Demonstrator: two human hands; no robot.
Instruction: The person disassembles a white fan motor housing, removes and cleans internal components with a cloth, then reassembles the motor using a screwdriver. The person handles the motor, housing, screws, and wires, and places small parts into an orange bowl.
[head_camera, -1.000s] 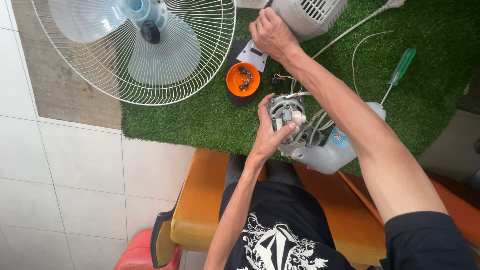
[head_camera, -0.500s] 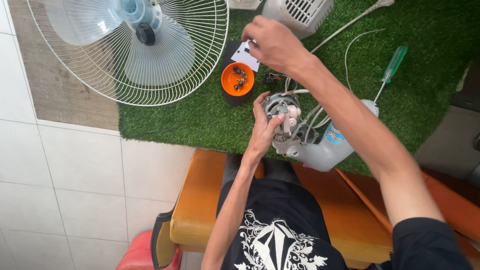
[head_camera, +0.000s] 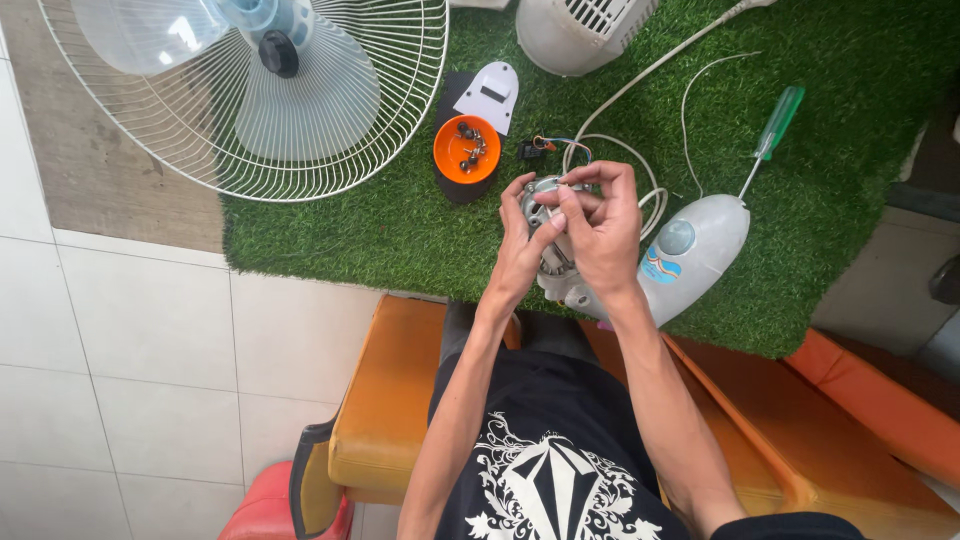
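the metal fan motor sits above the green turf mat, cupped from the left by the left hand. the right hand covers its top, fingertips pinched together there. an orange dish lies just beyond; pale floor tiles flank the mat.

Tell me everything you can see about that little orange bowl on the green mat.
The orange bowl is small, round and shallow, and looks like plastic. It sits upright on a dark flat piece on the green mat, beside the fan guard and below a white plastic cover. A few small dark parts, perhaps screws, lie inside. No hand touches it.
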